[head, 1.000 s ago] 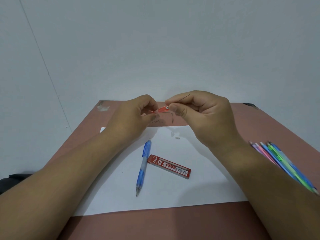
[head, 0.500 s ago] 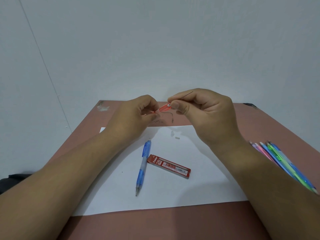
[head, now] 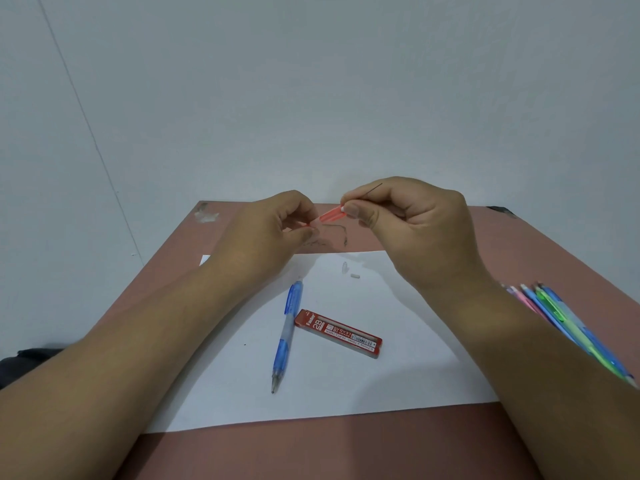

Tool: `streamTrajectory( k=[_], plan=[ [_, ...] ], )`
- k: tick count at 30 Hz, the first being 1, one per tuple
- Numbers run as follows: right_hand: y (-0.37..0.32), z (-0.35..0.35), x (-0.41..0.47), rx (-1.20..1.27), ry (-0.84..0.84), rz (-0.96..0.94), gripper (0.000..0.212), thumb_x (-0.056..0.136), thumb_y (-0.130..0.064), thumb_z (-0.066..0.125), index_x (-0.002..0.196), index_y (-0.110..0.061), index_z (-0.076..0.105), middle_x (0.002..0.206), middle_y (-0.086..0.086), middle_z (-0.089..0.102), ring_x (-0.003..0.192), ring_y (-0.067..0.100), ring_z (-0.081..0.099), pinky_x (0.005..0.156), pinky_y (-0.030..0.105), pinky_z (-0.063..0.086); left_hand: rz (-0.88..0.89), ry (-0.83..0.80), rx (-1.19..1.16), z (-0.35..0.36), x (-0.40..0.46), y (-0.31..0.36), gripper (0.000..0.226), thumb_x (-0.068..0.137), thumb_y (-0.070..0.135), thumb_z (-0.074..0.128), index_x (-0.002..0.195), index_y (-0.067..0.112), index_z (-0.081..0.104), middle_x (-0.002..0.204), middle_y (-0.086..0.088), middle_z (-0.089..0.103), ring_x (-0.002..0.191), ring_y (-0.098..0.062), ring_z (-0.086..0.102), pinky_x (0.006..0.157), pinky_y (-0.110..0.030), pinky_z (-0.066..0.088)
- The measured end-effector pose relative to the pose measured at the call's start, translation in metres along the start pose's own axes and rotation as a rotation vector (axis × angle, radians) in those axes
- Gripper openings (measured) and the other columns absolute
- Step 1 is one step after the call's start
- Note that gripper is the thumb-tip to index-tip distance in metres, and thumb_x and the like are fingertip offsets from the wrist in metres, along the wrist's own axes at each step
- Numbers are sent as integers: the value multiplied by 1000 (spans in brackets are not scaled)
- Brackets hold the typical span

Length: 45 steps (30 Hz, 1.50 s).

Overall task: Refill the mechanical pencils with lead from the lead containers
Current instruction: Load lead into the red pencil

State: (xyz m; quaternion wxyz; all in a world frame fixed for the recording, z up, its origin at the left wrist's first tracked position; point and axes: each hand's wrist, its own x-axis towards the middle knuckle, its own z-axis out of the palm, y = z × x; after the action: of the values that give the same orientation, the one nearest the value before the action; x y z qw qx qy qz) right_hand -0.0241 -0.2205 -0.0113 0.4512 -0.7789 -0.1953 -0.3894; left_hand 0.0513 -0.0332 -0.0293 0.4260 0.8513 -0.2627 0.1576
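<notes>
1. Two hands meet above the table's [head: 519, 258] far edge in our single head view: our left hand [head: 270, 233] grips an orange mechanical pencil [head: 330, 215], tilted so its open end faces our right hand [head: 415, 230], which pinches a thin lead [head: 375, 188] at that opening.
2. Nearer, a blue mechanical pencil [head: 285, 336] and red lead container [head: 337, 333] lie on white paper [head: 398, 358], within easy reach.

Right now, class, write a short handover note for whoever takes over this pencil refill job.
Left hand grips the red pencil above the table.
Right hand pinches a lead at the pencil's open end.
Blue pencil and lead case lie on the paper; more pencils lie at right.
Done: cannot tell.
Left: slide the lead in, cap it, refill the others.
</notes>
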Motion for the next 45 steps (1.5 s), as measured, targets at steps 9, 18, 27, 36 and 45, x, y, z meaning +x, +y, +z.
streamTrajectory(
  k=[9,18,27,36,45],
  plan=[
    [1,1,1,-63,8,36,14,86,-11,80,99,-15,81,90,-15,74,89,-2,71,81,11,51,8,-18,-15,1,1,-1,10,89,20,75,92,28,69,87,17,70,87,-3,66,82,-34,57],
    [0,1,2,-96,-24,122,25,84,-10,81,108,-17,79,92,-15,75,85,-6,69,80,6,47,-17,-27,-67,2,1,-2,9,89,21,76,93,27,70,89,15,71,87,-5,67,82,-33,58],
    [3,1,2,-203,-59,241,16,90,-15,75,102,-25,79,88,-26,70,79,-11,63,70,3,44,-54,-1,-92,3,2,-3,10,88,23,76,91,28,68,88,12,71,84,-10,65,78,-31,57],
    [15,2,1,-330,-174,376,12,93,-22,71,97,-31,78,86,-19,71,75,-6,62,66,7,46,-104,-29,-157,3,1,1,15,96,20,67,108,29,68,94,12,75,90,-6,71,92,-30,57],
    [23,-1,-1,-531,-412,491,9,85,-33,75,75,-32,75,75,-15,70,71,7,67,71,36,59,-79,-14,-165,2,3,-3,13,88,21,77,94,26,66,83,10,69,74,-6,65,70,-22,54]
  ],
)
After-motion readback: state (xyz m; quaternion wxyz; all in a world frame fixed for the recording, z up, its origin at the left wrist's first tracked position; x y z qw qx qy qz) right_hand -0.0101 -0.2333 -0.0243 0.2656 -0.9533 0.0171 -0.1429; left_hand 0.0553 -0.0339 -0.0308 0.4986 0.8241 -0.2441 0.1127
